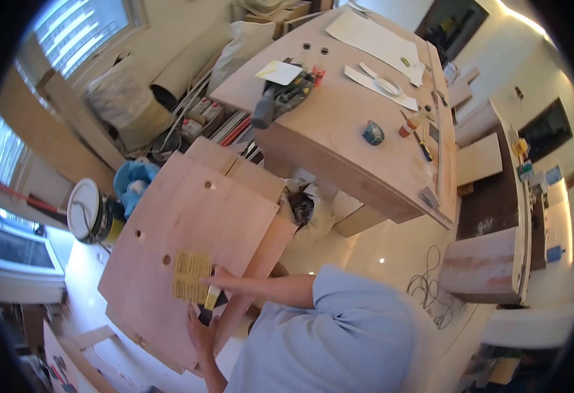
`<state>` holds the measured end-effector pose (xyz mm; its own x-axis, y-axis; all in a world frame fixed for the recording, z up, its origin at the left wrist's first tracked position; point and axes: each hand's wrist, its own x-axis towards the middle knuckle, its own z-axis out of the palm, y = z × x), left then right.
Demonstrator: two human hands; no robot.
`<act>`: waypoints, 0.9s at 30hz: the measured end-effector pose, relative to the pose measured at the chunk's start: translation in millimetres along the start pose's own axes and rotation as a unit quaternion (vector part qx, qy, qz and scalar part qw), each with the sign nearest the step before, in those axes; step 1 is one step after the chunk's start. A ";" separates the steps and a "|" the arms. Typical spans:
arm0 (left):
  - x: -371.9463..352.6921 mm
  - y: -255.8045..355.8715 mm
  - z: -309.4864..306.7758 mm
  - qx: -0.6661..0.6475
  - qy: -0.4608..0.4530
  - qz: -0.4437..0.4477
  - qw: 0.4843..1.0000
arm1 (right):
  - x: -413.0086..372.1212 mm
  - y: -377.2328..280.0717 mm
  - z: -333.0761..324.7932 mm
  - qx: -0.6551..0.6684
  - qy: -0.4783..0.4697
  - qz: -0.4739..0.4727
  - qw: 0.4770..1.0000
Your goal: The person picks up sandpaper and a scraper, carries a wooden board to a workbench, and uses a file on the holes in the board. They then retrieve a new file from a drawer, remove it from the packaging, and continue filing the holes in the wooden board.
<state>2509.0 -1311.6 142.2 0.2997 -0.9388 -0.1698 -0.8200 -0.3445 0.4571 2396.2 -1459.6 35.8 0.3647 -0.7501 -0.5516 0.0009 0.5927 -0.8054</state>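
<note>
Workshop: holed plywood board (189,216), yellow sheet (190,275); right fingers (210,281) seemingly together, left fingers (195,322) unclear.

The plywood panel (189,223) is presenting a smooth, matt bare-wood face; the yellow sheet (189,274) on the panel is looking papery, matt.

Pale blue short-sleeved shirt (339,334), loose creased fabric, sleeve (329,293) ending near elbow, forearms (267,287) bare.
</note>
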 end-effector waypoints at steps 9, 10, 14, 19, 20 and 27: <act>54.3 89.3 43.4 -0.057 -0.005 0.065 0.996 | 26.4 -37.0 -147.7 0.099 0.097 -0.035 0.990; 62.0 99.4 44.7 -0.076 -0.002 0.078 0.994 | 31.4 -35.8 -179.1 0.053 0.112 -0.059 0.991; 102.9 149.1 27.0 0.075 -0.093 0.287 0.950 | -6.7 -68.6 -260.8 -0.014 -0.013 -0.046 0.999; 157.5 244.9 28.1 0.160 -0.123 0.498 0.843 | -49.0 -99.7 -282.2 -0.005 -0.224 -0.029 0.974; 167.4 261.8 32.1 0.163 -0.117 0.527 0.826 | -54.3 -101.7 -285.7 0.050 -0.219 -0.022 0.974; 197.7 340.2 69.8 0.170 -0.101 0.621 0.759 | -97.6 -122.4 -308.2 0.274 -0.118 -0.063 0.952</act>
<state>2255.2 -1614.3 203.1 -0.8593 -0.5079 0.0609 -0.4979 0.8577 0.1281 2073.5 -1549.3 121.4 0.5298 -0.7761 -0.3421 0.5197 0.6158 -0.5922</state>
